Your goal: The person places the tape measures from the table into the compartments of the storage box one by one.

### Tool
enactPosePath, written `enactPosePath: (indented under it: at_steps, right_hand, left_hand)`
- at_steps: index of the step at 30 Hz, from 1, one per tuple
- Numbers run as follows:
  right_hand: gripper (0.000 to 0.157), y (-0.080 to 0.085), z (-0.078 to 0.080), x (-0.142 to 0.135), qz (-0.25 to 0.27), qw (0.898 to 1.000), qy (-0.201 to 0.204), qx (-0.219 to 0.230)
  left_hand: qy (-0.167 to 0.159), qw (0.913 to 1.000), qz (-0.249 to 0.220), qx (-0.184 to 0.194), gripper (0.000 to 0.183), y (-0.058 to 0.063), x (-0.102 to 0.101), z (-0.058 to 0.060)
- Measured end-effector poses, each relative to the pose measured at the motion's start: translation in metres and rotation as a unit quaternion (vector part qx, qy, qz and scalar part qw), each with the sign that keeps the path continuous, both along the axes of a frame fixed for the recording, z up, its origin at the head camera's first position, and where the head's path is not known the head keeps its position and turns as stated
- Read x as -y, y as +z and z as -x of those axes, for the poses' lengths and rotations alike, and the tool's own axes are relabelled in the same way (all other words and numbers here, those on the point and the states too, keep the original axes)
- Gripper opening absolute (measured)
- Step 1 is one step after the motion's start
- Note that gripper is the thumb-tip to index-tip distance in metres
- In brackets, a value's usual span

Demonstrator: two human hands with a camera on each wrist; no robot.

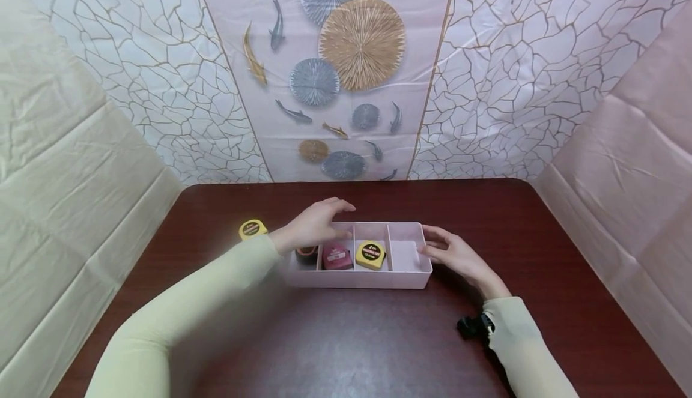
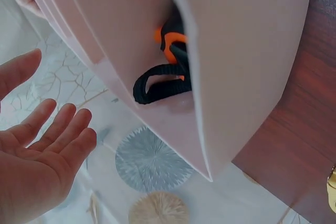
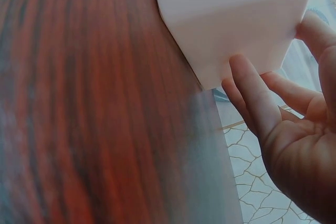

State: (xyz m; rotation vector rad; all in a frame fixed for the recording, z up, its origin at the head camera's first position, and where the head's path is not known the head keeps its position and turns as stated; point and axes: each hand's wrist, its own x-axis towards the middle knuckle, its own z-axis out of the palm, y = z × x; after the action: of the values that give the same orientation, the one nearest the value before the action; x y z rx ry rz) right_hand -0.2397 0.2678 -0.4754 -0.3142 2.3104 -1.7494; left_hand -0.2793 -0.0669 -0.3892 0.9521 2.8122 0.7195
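Note:
A pale pink divided tray (image 1: 359, 280) sits on the table. My left hand (image 1: 316, 224) hovers above its left part, fingers spread and holding nothing; the left wrist view shows that palm (image 2: 42, 171) beside the tray. My right hand (image 1: 459, 260) grips the right end wall, thumb at the rim and fingers (image 3: 252, 87) against the outside. From left to right the compartments hold a black-and-orange tape measure (image 2: 173, 40) with a black strap loop, a dark pink tape measure (image 1: 337, 257) and a yellow tape measure (image 1: 370, 255). The rightmost compartment shows only its white floor.
Another yellow tape measure (image 1: 252, 229) lies on the dark red-brown table (image 1: 346, 338), left of the tray and close behind my left forearm. A patterned cloth (image 1: 346, 104) hangs behind the table, and plain cloth walls stand at both sides.

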Motion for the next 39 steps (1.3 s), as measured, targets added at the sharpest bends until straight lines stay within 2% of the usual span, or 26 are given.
enactPosePath:
  at_steps: [8, 15, 24, 31, 39]
  right_hand:
    - [0.066, -0.001, 0.0, 0.001, 0.004, 1.0, 0.001, -0.003]
    - [0.067, -0.001, 0.0, 0.001, 0.007, 1.0, 0.003, -0.004]
    - [0.066, -0.001, 0.001, 0.002, 0.003, 1.0, 0.001, -0.001]
    - [0.066, -0.001, 0.002, 0.001, 0.006, 1.0, 0.001, 0.001]
    - [0.067, -0.001, 0.001, -0.001, -0.001, 1.0, 0.004, -0.004]
  left_hand:
    - [0.006, 0.9999, -0.006, -0.005, 0.051, 0.002, 0.009, 0.002]
    - [0.012, 0.9998, -0.01, -0.008, 0.055, 0.002, 0.017, 0.004]
    - [0.032, 0.9994, -0.01, -0.003, 0.053, 0.0, 0.027, 0.007]
    - [0.035, 0.9992, -0.01, -0.014, 0.053, -0.002, 0.029, 0.01]
    - [0.037, 0.9992, -0.005, -0.009, 0.051, -0.006, 0.028, 0.012]
